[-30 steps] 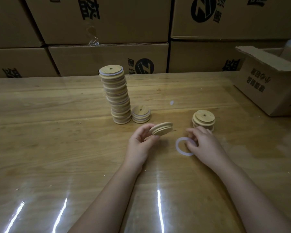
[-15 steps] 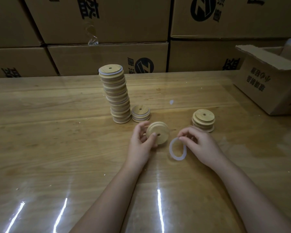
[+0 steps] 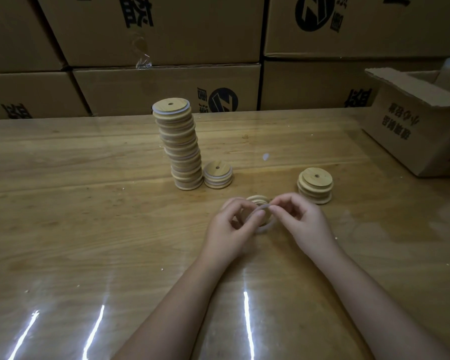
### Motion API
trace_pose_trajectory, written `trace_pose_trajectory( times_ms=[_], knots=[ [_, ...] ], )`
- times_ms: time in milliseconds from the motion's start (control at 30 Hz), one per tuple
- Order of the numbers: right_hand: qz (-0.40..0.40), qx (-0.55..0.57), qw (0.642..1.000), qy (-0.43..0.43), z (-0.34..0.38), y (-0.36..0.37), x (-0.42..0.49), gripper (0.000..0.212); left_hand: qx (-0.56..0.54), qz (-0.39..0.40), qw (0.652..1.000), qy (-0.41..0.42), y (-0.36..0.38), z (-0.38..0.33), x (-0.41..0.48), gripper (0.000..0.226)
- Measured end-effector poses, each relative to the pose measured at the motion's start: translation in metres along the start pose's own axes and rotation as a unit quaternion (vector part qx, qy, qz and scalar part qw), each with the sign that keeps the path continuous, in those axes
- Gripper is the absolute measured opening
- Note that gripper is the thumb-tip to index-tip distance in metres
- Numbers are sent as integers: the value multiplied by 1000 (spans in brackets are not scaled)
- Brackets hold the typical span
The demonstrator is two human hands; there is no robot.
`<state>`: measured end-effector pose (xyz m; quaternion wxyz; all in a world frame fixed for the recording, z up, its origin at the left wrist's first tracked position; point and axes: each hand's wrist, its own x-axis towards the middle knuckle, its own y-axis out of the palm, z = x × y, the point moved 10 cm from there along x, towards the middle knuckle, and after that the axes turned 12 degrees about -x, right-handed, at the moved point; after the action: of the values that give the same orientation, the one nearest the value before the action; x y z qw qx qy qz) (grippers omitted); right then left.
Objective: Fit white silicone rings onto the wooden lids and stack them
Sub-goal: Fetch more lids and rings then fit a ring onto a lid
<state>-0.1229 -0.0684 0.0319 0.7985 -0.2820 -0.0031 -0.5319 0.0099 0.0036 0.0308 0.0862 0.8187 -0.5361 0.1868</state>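
Hands close together above the wooden table point(image 3: 89, 203), near its middle. Left hand point(image 3: 231, 226) curled round a wooden lid point(image 3: 257, 199), lid tipped up on edge and mostly hidden behind the fingers, only its upper rim in sight. White silicone ring point(image 3: 265, 229) laid across the near face of that lid, one part up by the rim, the lower loop hanging just below. Right hand point(image 3: 305, 224) pinching the upper part of the ring between thumb and forefinger, remaining fingers loosely curled behind. Left thumb pressed against the ring; seated in the lid's groove or not, impossible to tell.

Beyond the hands, tall stack of ringed lids point(image 3: 179, 146), leaning a little to the right, white edges showing between layers. Just beside its base, short stack of ringed lids point(image 3: 218, 175). Further right and well apart, small pile of bare lids point(image 3: 315, 187). At the table's far right edge, open cardboard box point(image 3: 413, 133), flap raised. Behind the table, wall of closed cartons point(image 3: 166, 87) with black print.
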Motion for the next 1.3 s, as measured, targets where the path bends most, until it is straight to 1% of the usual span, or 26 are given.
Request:
trace_pose_trajectory(
  times_ms=[67, 200, 300, 400, 500, 533, 667, 800, 967, 1033, 1167, 1300],
  knots=[
    [-10, -12, 1000, -4, 0, -1, 0, 13, 43, 7, 999, 25, 1, -2, 0, 10],
    [-34, -56, 997, -51, 8, -4, 0, 12, 86, 7, 996, 37, 1, -1, -1, 7],
    [-38, -60, 995, -75, 11, -4, 0, 13, 91, 3, 996, 20, 1, 2, -2, 2],
    [-45, -57, 993, -90, 13, -6, 0, 8, 79, -2, 997, 15, -1, 3, -3, 4],
    [-48, -64, 992, -94, 13, -7, 0, 10, 69, -1, 997, 18, -1, 2, -2, 3],
    [-48, -67, 992, -94, 13, -7, 0, 12, 58, -1, 998, 17, -1, 2, -2, 2],
    [-48, -81, 991, -92, 14, -8, 0, 13, 13, 1, 1000, 3, -3, 3, -1, 11],
    [-38, -75, 994, -74, 12, -8, 1, 9, 10, 0, 1000, -3, -4, 5, -1, 16],
    [-31, -76, 994, -74, 15, -8, 1, 7, 10, -8, 1000, 1, -6, 4, -1, 24],
    [-22, -60, 996, -67, 14, -7, 2, 6, 14, -7, 1000, 5, -6, 4, -1, 23],
    [-15, -46, 997, -59, 13, -6, 3, 7, 18, -2, 1000, 15, -5, 3, -1, 11],
    [0, -37, 999, -34, 5, -4, 5, 6, 5, -4, 1000, 3, -6, 6, 0, 13]
  ],
)
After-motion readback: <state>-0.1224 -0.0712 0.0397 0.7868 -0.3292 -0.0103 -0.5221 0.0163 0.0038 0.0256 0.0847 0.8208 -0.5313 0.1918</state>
